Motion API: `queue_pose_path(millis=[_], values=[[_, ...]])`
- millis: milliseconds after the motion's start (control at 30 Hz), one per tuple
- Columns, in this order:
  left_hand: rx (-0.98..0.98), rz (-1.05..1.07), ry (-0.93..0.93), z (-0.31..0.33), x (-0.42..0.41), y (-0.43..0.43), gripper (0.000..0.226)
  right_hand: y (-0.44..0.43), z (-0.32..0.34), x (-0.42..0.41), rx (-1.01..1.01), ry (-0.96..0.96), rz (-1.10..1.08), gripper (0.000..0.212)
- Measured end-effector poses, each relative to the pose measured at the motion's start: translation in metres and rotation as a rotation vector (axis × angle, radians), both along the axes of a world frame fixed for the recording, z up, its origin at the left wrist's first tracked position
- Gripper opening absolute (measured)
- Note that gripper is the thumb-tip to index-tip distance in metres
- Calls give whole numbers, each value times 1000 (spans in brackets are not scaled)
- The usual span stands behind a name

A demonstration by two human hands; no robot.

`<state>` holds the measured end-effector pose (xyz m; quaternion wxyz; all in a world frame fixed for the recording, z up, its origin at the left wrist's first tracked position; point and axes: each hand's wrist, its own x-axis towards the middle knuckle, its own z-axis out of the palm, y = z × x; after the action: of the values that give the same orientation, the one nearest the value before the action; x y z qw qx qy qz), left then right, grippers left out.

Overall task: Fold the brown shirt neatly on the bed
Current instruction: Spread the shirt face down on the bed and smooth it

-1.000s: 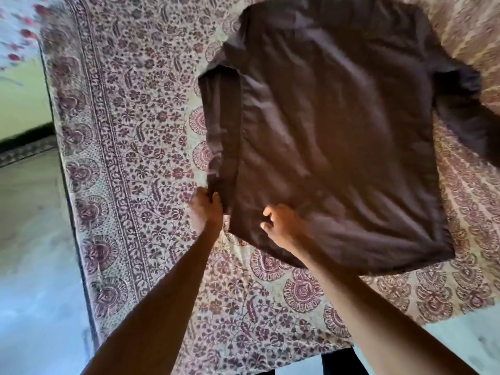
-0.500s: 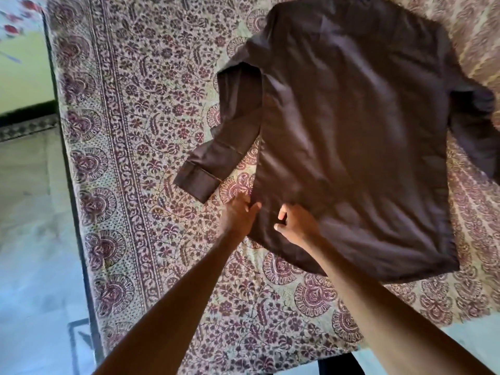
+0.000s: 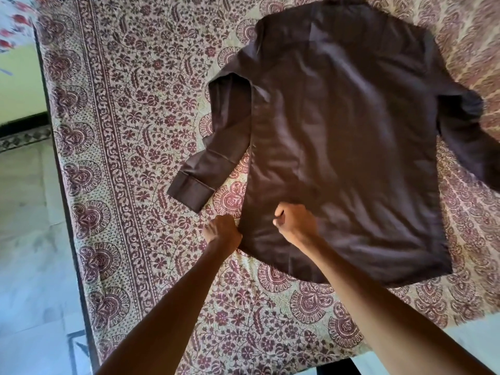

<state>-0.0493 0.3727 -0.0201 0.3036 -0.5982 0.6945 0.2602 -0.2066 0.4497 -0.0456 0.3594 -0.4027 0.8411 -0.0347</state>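
Note:
The brown shirt (image 3: 346, 136) lies spread flat, back up, on the bed's patterned sheet (image 3: 130, 136). Its left sleeve (image 3: 216, 147) angles out to the lower left, cuff on the sheet. The right sleeve (image 3: 476, 136) trails off the right edge of view. My left hand (image 3: 223, 232) pinches the shirt's lower left side edge near the hem. My right hand (image 3: 296, 221) rests on the cloth just to the right, fingers curled into a bunch of fabric.
The bed's left edge (image 3: 67, 212) runs down the view, with pale tiled floor (image 3: 29, 253) beyond it. The near edge of the bed crosses the bottom right. Open sheet lies left of the shirt and in front of the hem.
The left sleeve, folded against the shirt's side a second ago, has swung out onto the sheet. My left hand moved right to the shirt's edge, close to my right hand.

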Motion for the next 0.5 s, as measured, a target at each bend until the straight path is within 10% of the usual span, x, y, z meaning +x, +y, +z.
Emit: queue_pose_path(millis=[133,233,500], values=[[-306,-209,405,-6,-2,-7,50,-5,2,-16,-167,349,163,58],[-266,-575,356,-8,-6,-1,72,7,-5,-22,9,285,284,87],[-309,-525,176,-5,-26,32,25,78,-8,-4,-164,199,408,66]])
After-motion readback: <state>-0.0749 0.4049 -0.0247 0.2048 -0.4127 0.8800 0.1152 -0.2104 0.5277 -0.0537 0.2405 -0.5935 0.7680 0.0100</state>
